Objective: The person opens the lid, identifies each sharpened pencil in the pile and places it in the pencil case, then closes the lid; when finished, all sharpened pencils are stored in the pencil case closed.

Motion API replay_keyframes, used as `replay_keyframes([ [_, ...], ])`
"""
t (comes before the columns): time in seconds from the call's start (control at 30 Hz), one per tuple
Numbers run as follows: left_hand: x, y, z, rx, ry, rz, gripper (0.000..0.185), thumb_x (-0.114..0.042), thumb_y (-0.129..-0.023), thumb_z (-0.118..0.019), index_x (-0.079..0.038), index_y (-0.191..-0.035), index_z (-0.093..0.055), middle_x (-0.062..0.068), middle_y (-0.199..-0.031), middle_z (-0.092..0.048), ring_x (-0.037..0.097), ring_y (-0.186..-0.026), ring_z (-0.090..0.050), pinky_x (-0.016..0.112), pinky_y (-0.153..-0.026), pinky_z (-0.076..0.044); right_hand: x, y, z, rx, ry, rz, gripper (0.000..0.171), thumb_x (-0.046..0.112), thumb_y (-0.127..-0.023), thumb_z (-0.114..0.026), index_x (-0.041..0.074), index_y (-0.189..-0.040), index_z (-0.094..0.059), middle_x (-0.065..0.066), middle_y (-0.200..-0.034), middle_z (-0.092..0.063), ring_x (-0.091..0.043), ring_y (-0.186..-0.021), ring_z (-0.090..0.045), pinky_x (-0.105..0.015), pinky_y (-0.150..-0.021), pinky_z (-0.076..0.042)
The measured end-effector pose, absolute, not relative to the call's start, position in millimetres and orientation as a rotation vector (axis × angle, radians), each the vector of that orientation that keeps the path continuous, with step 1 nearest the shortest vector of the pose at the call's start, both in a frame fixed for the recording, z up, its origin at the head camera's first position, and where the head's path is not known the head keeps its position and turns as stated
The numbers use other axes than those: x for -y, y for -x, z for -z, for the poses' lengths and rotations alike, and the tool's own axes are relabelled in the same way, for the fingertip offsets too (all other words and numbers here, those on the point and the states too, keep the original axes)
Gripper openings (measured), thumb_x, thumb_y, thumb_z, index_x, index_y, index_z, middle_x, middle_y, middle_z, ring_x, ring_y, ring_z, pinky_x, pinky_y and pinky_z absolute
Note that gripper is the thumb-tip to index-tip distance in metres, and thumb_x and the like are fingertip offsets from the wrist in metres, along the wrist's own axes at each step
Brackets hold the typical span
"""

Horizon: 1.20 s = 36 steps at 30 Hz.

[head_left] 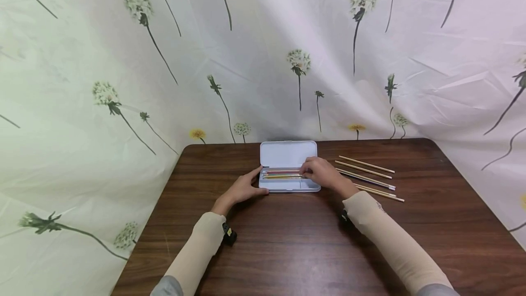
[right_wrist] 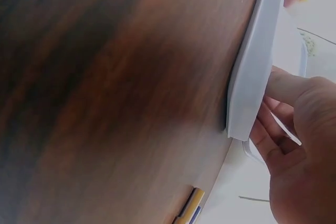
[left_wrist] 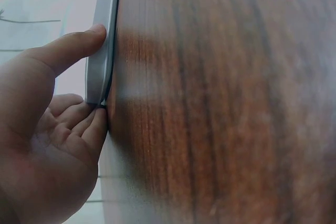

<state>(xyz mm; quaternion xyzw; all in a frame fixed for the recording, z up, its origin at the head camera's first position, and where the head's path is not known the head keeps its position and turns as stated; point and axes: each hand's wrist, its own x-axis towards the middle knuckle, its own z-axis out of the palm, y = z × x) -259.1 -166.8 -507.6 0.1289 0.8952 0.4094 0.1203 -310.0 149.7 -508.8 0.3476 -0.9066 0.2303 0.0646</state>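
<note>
On the near half of the table [head_left: 287,250]: no readable writing | left hand [head_left: 242,189] thumb and curled fingers steady pencil case [head_left: 290,185] left end | right hand [head_left: 322,173] fingers bent inside case over pencils [head_left: 281,175], grasp unclear | case long axis left-right, lid open rearward | loose pencils [head_left: 365,175] right, head view only.

The table [head_left: 296,241] at the bottom of the frame is dark wood-grain with a soft sheen. At its centre the case [head_left: 287,154] looks like smooth matt plastic — pale grey-white. The pencils [head_left: 365,172], right of centre, look like bare light wood. The backdrop [head_left: 102,58] above is thin, creased printed sheeting — slightly glossy.
</note>
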Motion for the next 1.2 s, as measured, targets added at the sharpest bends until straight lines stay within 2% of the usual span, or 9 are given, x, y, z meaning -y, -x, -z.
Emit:
replay_keyframes([
  [0.27, 168, 258, 509, -2.616, -0.36, -1.19, 0.094, -0.032, -0.094, -0.084, -0.014, -0.17, -0.03, 0.016, -0.172, -0.037, 0.034, -0.158, -0.039, 0.052, -0.126, -0.038, -151, 309, 503, 2.78, -1.029, -0.709, 0.007, 0.007, -0.095, -0.08, 0.012, -0.098, -0.084, -0.001, -0.097, -0.076, -0.016, -0.089, -0.07, -0.041, -0.082, -0.059],
  [0.53, 169, 258, 510, -2.62, -0.368, -1.19, 0.093, -0.031, -0.095, -0.083, -0.015, -0.17, -0.029, 0.015, -0.173, -0.036, 0.033, -0.158, -0.038, 0.052, -0.126, -0.037, -155, 324, 474, 2.732, -0.973, -0.793, 0.011, 0.008, -0.1, -0.075, 0.005, -0.107, -0.084, -0.006, -0.102, -0.079, -0.019, -0.09, -0.071, -0.042, -0.081, -0.06],
  [0.77, 169, 259, 508, -2.62, -0.374, -1.188, 0.094, -0.033, -0.095, -0.083, -0.017, -0.17, -0.029, 0.014, -0.173, -0.035, 0.032, -0.16, -0.036, 0.052, -0.127, -0.035, -155, 343, 448, 2.775, -0.902, -0.796, 0.021, 0.011, -0.105, -0.068, 0.002, -0.121, -0.079, -0.014, -0.117, -0.078, -0.03, -0.108, -0.074, -0.049, -0.094, -0.06],
  [1.0, 169, 259, 506, -2.623, -0.369, -1.183, 0.094, -0.034, -0.094, -0.084, -0.017, -0.17, -0.03, 0.014, -0.173, -0.035, 0.032, -0.159, -0.037, 0.051, -0.127, -0.037, -148, 356, 439, 2.855, -0.842, -0.751, 0.029, 0.016, -0.107, -0.066, 0.003, -0.132, -0.073, -0.017, -0.135, -0.07, -0.036, -0.131, -0.064, -0.054, -0.11, -0.052],
  [1.2, 168, 258, 508, -2.623, -0.377, -1.186, 0.095, -0.034, -0.095, -0.083, -0.015, -0.17, -0.029, 0.015, -0.173, -0.035, 0.032, -0.158, -0.039, 0.051, -0.126, -0.038, -143, 355, 442, 2.934, -0.816, -0.734, 0.039, 0.017, -0.106, -0.068, -0.002, -0.141, -0.066, -0.022, -0.145, -0.064, -0.04, -0.138, -0.058, -0.057, -0.115, -0.047],
])
